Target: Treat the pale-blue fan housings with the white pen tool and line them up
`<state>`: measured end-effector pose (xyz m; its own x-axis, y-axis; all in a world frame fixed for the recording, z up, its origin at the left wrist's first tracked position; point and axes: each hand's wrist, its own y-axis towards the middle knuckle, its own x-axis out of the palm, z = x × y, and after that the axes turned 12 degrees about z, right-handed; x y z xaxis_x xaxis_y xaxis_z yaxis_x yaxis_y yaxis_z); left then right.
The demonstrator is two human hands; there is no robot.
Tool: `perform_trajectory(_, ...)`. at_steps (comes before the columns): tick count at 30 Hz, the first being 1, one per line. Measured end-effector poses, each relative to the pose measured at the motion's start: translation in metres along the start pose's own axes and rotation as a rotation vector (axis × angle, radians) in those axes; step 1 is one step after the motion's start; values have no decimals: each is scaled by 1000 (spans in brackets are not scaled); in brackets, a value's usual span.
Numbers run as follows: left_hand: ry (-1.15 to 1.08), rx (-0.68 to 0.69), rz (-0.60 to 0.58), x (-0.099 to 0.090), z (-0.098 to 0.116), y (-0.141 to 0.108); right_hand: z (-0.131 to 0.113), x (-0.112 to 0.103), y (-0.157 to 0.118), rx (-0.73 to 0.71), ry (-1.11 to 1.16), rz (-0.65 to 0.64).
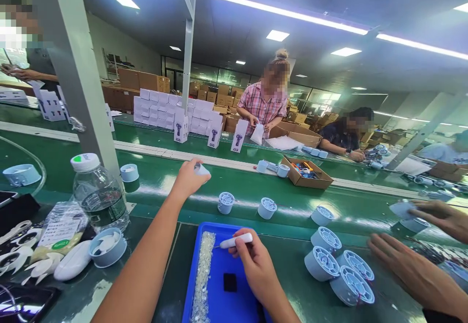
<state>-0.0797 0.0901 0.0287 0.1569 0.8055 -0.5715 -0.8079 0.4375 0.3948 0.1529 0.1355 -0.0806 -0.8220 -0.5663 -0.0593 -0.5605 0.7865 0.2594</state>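
Observation:
My left hand (190,180) reaches out over the green belt. Its fingers are closed on a pale plastic part (202,170), mostly hidden by the hand. Lower down, my right hand (252,255) grips a white pen-shaped tool (236,240) with a thin tip pointing left. That tip is over a blue tray (193,259), beside a strip of small clear pieces (204,269). A black square (230,282) lies in the tray. Light-blue round housings (226,202) with ribbed faces stand on the belt, and several more (321,263) are grouped right of the tray.
A co-worker's hands (409,259) work at the right. At left are a water bottle (98,194), a light-blue cup (107,247) with white bits, and a metal post (69,60). Across the belt (157,167) are white boxes (239,136), a carton of parts (310,177) and other people.

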Motion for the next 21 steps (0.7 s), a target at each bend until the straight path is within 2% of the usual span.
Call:
perform_trajectory(3, -71, 7, 8, -10, 9, -3, 0, -2, 1, -19, -42, 22)
perform_trajectory(6, -108, 15, 26, -18, 19, -6, -4, -7, 1, -97, -143, 66)
perform_trajectory(8, -115, 6, 42, -22, 25, -8, -7, -13, 2, -204, -252, 166)
perform_trajectory(10, -128, -17, 58, -24, 29, -8, -9, -22, 4, -300, -320, 318)
perform_trajectory(12, -156, -48, 78, -24, 31, -8, -10, -31, 6, -334, -331, 427)
perform_trajectory(16, -205, -70, 128, -21, 30, -7, -10, -40, 8, -328, -370, 403)
perform_trajectory(21, -184, -44, 90, -21, 32, -9, -13, -35, 7, -320, -403, 331)
